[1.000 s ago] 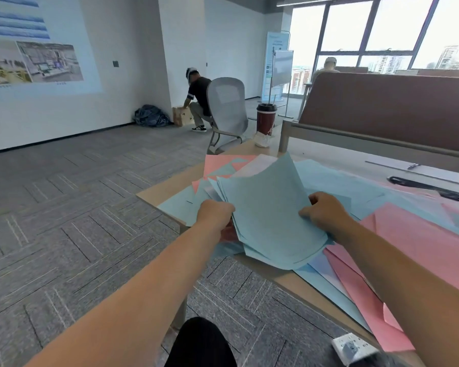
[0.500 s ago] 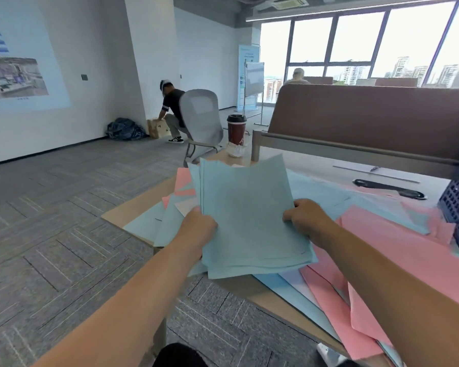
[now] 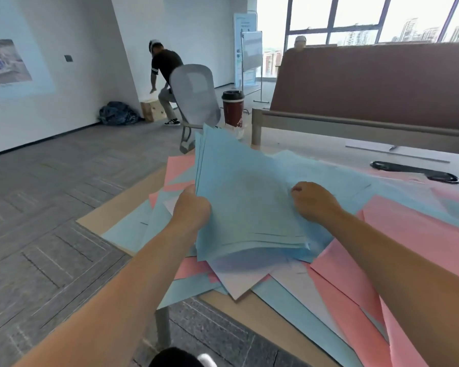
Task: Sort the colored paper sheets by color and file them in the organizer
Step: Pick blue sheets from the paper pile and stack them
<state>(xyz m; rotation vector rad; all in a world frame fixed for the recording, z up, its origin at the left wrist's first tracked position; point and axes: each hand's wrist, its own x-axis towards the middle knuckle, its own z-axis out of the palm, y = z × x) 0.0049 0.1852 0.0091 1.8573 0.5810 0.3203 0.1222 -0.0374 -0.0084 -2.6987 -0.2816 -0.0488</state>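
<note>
Table [image 3: 109, 217] edge at left, loose blue sheets [image 3: 133, 231] lying on it. Left hand [image 3: 190, 207] grips the left edge of the blue stack [image 3: 244, 197], fingers curled round it. Behind it are a grey chair [image 3: 194, 99] and a red cup [image 3: 232, 108]. The stack is lifted and tilted above the pile. Right hand [image 3: 313, 201] is curled on the stack's right side, pinching it, fingertips hidden in the paper. Pink sheets [image 3: 421, 234] are spread flat at right, partly under the blue.
</note>
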